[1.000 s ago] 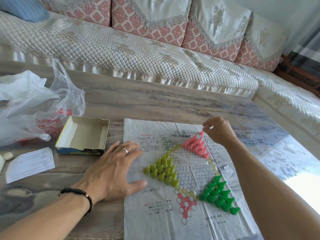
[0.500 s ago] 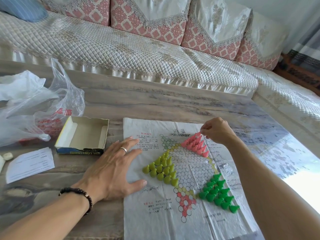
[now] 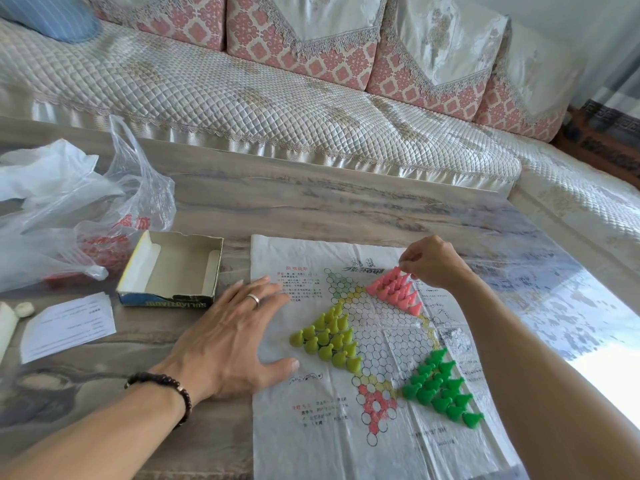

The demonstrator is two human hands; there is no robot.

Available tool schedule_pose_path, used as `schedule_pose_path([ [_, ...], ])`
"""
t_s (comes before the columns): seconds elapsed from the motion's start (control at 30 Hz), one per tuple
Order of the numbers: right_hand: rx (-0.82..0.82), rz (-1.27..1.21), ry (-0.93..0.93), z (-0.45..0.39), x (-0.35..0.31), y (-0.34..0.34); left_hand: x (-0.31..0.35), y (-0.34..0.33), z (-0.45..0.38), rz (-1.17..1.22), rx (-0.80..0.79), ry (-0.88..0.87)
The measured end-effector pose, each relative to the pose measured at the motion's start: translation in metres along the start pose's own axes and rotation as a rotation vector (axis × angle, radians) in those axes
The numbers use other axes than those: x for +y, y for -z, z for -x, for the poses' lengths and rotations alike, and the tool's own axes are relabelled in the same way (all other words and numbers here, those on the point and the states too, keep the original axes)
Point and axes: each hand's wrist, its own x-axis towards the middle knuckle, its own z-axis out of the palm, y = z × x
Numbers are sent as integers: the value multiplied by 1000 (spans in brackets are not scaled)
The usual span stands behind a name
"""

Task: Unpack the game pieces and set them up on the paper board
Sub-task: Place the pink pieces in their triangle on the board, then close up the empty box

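A white paper board (image 3: pixel 346 427) printed with a star of circles lies on the table. Three triangles of cone pieces stand on it: pink pieces (image 3: pixel 394 289) at the far point, yellow-green pieces (image 3: pixel 329 337) at the left, bright green pieces (image 3: pixel 441 389) at the right. My right hand (image 3: pixel 431 261) hovers at the far tip of the pink group, its fingertips pinching the top pink piece. My left hand (image 3: pixel 239 337) lies flat with fingers spread, pressing the board's left edge.
An open cardboard box (image 3: pixel 173 268) stands left of the board. Further left are crumpled plastic bags (image 3: pixel 69 216) and a paper slip (image 3: pixel 69 323). A quilted sofa (image 3: pixel 277 109) runs behind the table and along its right side.
My right hand has shifted slightly left and down onto the tip of the pink triangle. My left hand stays pressed on the board's edge.
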Motion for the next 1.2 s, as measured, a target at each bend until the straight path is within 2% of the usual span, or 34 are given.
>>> schedule_pose_path([
  [0.37, 153, -33, 90, 21, -17, -1, -3, -1, -1, 43, 18, -21],
  [0.53, 182, 132, 182, 56, -44, -7, -1, 0, 2, -79, 57, -50],
  [0.7, 168, 240, 274, 95, -70, -10, 7, 2, 5, -120, -41, -26],
  [0.83, 171, 219, 312, 115, -84, -16, 13, 17, 16, -167, -94, -23],
  [0.97, 167, 193, 337, 136, -108, -23, 11, 39, 51, -175, -66, -4],
  [1.2, 145, 107, 409, 166, -163, -51, -10, 65, 129, -175, 95, 86],
])
